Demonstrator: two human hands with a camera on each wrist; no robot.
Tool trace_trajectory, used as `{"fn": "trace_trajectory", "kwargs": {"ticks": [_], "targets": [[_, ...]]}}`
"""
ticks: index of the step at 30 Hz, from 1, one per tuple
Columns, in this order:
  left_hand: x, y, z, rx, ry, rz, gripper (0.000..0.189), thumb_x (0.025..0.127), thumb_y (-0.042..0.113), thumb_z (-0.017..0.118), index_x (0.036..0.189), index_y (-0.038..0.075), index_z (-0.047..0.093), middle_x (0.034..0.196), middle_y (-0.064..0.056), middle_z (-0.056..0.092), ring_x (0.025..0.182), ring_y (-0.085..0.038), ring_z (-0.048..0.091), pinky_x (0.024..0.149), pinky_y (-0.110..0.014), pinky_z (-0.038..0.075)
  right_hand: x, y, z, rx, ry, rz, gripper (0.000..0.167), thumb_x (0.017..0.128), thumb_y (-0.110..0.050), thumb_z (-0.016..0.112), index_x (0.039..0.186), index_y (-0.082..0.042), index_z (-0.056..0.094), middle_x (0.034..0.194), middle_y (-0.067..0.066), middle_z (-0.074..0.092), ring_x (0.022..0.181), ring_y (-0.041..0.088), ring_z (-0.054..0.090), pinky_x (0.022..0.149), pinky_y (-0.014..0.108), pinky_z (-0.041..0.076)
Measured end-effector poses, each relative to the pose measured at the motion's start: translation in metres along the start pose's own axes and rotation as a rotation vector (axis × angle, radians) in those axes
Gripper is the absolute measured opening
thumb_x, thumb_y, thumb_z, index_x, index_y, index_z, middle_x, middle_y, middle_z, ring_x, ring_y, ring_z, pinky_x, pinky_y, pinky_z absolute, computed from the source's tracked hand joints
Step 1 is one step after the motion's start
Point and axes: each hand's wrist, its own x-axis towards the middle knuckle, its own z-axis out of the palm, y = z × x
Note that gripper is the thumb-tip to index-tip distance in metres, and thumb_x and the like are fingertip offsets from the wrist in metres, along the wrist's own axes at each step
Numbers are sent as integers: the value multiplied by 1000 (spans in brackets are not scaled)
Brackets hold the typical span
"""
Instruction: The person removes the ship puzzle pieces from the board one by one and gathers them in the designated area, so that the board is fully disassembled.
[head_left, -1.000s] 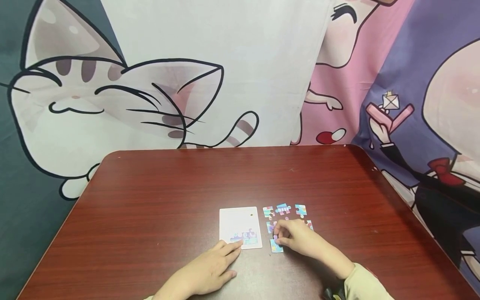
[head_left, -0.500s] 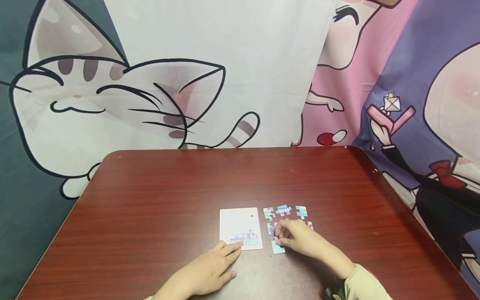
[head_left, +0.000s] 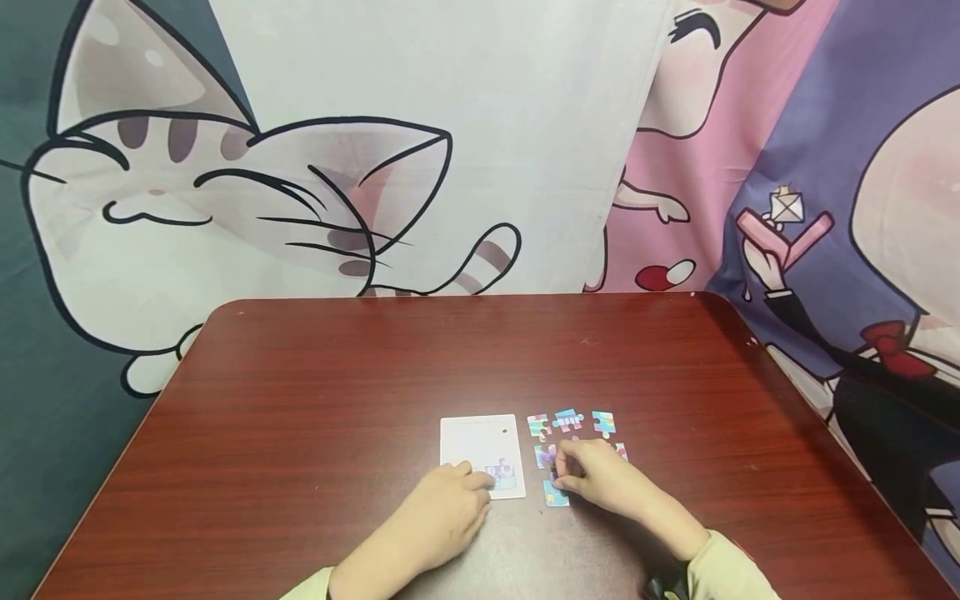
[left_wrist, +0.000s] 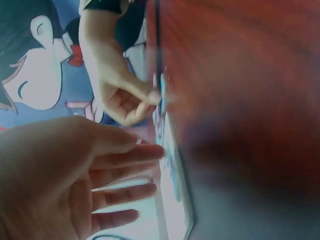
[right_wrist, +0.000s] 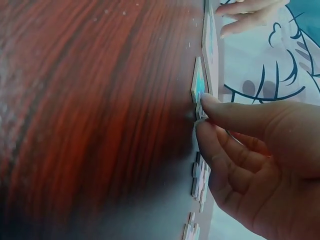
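A white puzzle board [head_left: 472,437] lies on the table, with a small patch of joined purple and blue puzzle pieces [head_left: 504,477] near its lower right. My left hand [head_left: 450,508] reaches over the board's lower edge, its relaxed fingers hiding part of that patch. In the left wrist view those fingers [left_wrist: 127,195] are extended and hold nothing. To the right of the board, my right hand [head_left: 603,475] pinches a small puzzle piece [right_wrist: 199,110] between thumb and forefinger. Just below its fingertips a blue puzzle piece [head_left: 557,495] lies flat.
Loose jigsaw pieces lie around the right hand: a purple piece [head_left: 567,419], a blue one [head_left: 603,422] and a multicoloured one [head_left: 537,426] in the far row, others partly hidden. Behind the brown table [head_left: 337,375] hangs a cartoon-printed cloth [head_left: 450,67].
My left hand has moved up over the board, covering the left part of the joined pieces. The right hand stays in place; the piece at its fingertips now looks darker.
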Motion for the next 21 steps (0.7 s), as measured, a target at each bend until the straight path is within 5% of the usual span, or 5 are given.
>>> {"fn": "trace_trajectory", "kwargs": {"ticks": [9, 21], "targets": [[-4, 10, 12, 160, 48, 154, 36, 90, 31, 56, 119, 10, 63, 119, 0, 60, 108, -12, 53, 98, -27, 42, -2, 2, 3, -5, 82, -93, 28, 73, -12, 77, 72, -18, 51, 68, -15, 47, 60, -1, 41, 50, 15, 39], [-8, 15, 9, 67, -101, 98, 44, 92, 34, 53, 128, 8, 57, 134, -3, 52, 117, -19, 53, 100, -28, 43, 2, -3, -4, 32, 41, -87, 21, 81, -19, 73, 76, -21, 53, 69, -16, 48, 62, 0, 43, 53, 16, 41]]}}
